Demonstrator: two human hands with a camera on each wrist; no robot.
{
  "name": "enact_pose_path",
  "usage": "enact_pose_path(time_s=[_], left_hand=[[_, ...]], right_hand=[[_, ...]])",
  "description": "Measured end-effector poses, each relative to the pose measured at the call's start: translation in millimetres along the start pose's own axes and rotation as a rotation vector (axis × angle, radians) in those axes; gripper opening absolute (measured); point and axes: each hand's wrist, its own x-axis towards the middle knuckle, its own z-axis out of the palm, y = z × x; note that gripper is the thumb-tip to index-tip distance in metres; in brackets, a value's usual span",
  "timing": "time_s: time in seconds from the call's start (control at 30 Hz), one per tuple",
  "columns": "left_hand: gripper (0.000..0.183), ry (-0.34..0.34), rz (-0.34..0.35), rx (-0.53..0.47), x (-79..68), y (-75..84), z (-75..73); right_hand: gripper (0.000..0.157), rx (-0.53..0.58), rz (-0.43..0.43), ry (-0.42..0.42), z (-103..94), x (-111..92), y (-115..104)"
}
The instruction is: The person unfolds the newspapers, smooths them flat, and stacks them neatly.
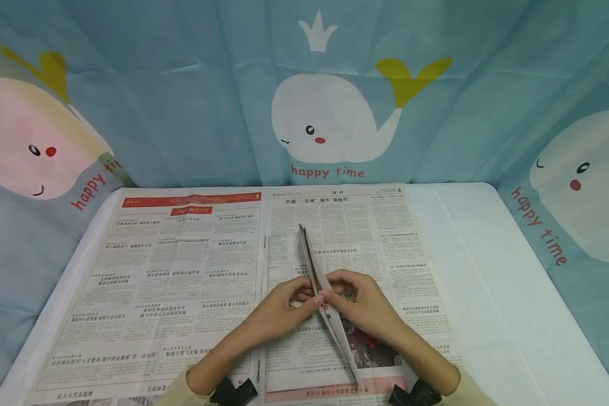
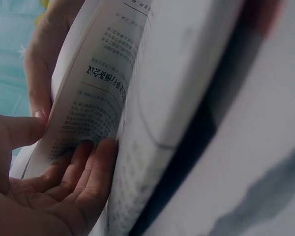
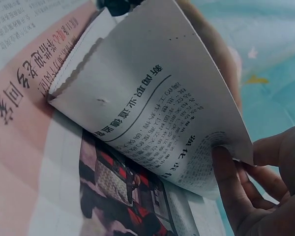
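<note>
A folded newspaper (image 1: 338, 334) stands on edge between my two hands, its printed sides facing left and right. My left hand (image 1: 280, 316) pinches its top edge from the left, thumb on the near side. From the right, my right hand (image 1: 366, 304) pinches the same edge, and the thumbs meet there. Printed text shows on the folded newspaper (image 2: 98, 83) in the left wrist view, where the left hand's fingers (image 2: 96, 179) reach in against the paper. In the right wrist view, the right thumb and fingers (image 3: 231, 182) hold a corner of the sheet.
Beneath lies a spread newspaper (image 1: 157, 293), pages 2 and 3 up, on a white table (image 1: 507, 293). A colour photo (image 3: 123, 191) is printed under the folded paper. Blue curtain (image 1: 223, 113) with whale prints hangs behind and at both sides.
</note>
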Motion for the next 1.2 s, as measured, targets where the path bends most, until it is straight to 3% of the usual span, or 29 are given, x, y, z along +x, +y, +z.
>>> enact_pose_path(time_s=[0.3,0.43,0.63,0.8,0.93,1.07,1.2], left_hand=[[0.028,0.018,0.009,-0.039,0.6,-3.9,0.0],[0.021,0.019,-0.020,-0.131,1.0,-4.2,-1.1],[0.023,0.041,-0.052,-0.208,0.4,-3.9,-3.8],[0.028,0.061,-0.081,-0.254,-2.1,-6.0,-7.4],[0.036,0.081,-0.125,-0.324,-10.1,-9.7,-15.6],[0.043,0.126,-0.175,-0.370,-24.6,-11.4,-29.4],[0.045,0.164,-0.214,-0.354,-38.1,-12.9,-41.4]], right_hand=[[0.037,-0.006,0.026,0.007,-0.1,0.4,-2.3],[0.035,-0.008,0.039,0.015,-1.1,0.3,-3.1],[0.032,-0.015,0.043,0.034,-5.0,-1.3,-2.7],[0.029,-0.094,0.016,0.105,-10.9,-5.3,-0.1],[0.029,-0.142,0.030,0.169,-16.6,-9.0,1.3],[0.035,-0.121,0.067,0.170,-21.6,-14.3,1.2],[0.038,-0.099,0.115,0.191,-30.7,-23.6,-0.8]])
